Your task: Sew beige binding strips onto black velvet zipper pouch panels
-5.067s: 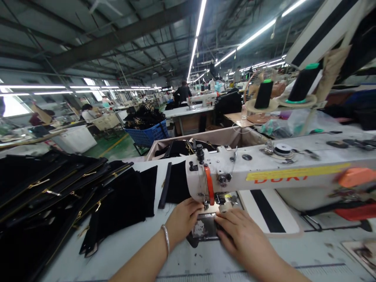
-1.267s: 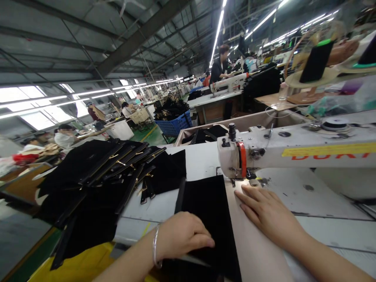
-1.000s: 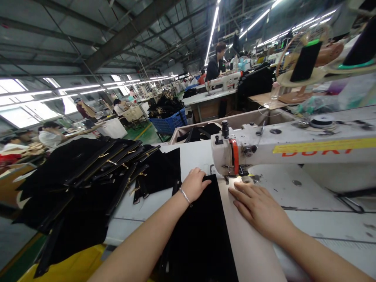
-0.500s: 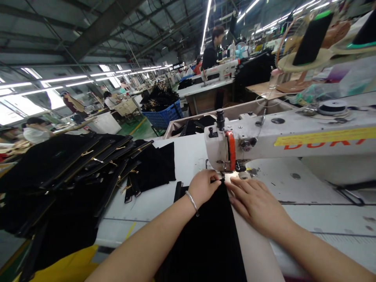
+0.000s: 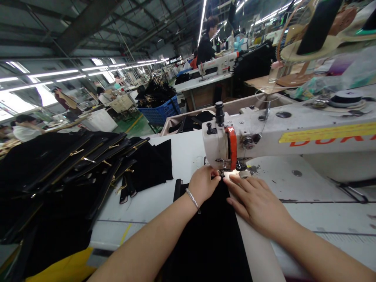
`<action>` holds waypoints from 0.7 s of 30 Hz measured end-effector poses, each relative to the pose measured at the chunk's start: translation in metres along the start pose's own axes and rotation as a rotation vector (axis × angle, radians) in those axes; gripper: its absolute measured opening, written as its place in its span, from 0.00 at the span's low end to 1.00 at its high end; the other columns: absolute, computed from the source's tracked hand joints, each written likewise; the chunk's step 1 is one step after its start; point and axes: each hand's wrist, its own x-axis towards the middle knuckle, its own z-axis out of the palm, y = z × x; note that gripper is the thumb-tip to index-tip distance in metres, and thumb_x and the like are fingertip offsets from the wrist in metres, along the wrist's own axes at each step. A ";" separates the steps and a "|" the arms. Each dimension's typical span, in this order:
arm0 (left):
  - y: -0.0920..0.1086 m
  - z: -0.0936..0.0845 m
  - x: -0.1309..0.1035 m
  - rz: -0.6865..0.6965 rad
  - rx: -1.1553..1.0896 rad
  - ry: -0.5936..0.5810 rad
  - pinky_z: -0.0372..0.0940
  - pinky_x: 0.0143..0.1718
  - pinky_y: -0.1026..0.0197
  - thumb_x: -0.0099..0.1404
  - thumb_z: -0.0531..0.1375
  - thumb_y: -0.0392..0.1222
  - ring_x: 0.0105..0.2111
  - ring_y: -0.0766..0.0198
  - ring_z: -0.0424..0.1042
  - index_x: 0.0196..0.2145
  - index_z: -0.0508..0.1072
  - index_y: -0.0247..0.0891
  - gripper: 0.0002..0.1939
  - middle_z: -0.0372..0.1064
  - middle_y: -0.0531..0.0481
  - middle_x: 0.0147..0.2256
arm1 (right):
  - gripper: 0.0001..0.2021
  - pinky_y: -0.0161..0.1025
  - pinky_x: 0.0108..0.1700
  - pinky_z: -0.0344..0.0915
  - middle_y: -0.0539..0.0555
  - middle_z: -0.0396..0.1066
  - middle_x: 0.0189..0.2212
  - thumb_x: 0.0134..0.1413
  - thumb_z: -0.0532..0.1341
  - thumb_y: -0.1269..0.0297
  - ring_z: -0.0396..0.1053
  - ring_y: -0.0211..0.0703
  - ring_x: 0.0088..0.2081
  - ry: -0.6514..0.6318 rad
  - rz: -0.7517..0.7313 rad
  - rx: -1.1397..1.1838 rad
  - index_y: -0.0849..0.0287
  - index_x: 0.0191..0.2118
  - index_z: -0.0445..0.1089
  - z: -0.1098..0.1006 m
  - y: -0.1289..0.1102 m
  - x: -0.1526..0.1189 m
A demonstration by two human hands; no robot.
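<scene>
A black fabric piece (image 5: 214,231) runs from the bottom of the view up to the needle area of a white sewing machine (image 5: 264,133). My left hand (image 5: 205,183), a silver bangle on its wrist, pinches the fabric's top edge just left of the presser foot. Beside the foot on the right, my right hand (image 5: 255,199) lies flat with its fingers spread, fingertips at the fabric's right edge. A small lamp glow lights the spot between the hands.
Black zippered pieces (image 5: 67,168) are heaped on the left of the white table (image 5: 188,150). A blue crate (image 5: 161,111) of black pieces stands beyond. Thread cones (image 5: 319,27) rise at the upper right. A person (image 5: 206,43) is behind another machine.
The camera view has shifted slightly, moving the background left and up. Both hands remain beside the presser foot, with almost the same pose.
</scene>
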 end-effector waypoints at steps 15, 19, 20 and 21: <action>0.001 -0.013 -0.043 0.377 0.062 -0.062 0.54 0.62 0.46 0.68 0.55 0.35 0.58 0.57 0.61 0.50 0.68 0.37 0.13 0.65 0.46 0.55 | 0.26 0.53 0.54 0.56 0.57 0.61 0.56 0.63 0.51 0.50 0.57 0.53 0.54 0.009 0.018 0.022 0.53 0.62 0.55 0.001 0.001 0.000; -0.001 -0.010 -0.042 0.372 0.070 -0.066 0.54 0.63 0.44 0.68 0.54 0.34 0.58 0.57 0.62 0.50 0.68 0.36 0.13 0.66 0.45 0.54 | 0.25 0.53 0.54 0.57 0.58 0.62 0.54 0.63 0.51 0.50 0.58 0.54 0.54 0.009 0.022 0.017 0.53 0.62 0.56 0.000 0.001 -0.003; -0.001 -0.009 -0.042 0.375 0.067 -0.065 0.55 0.63 0.45 0.68 0.54 0.33 0.58 0.57 0.61 0.49 0.69 0.36 0.13 0.66 0.45 0.54 | 0.25 0.53 0.53 0.58 0.58 0.62 0.54 0.63 0.51 0.50 0.58 0.54 0.53 0.007 0.022 0.019 0.53 0.62 0.56 0.001 0.002 -0.003; -0.001 -0.008 -0.042 0.380 0.061 -0.061 0.55 0.63 0.46 0.68 0.54 0.34 0.58 0.57 0.61 0.49 0.69 0.36 0.13 0.66 0.45 0.53 | 0.25 0.53 0.53 0.58 0.58 0.62 0.54 0.63 0.51 0.50 0.59 0.54 0.53 0.006 0.022 0.021 0.53 0.62 0.57 0.001 0.002 -0.003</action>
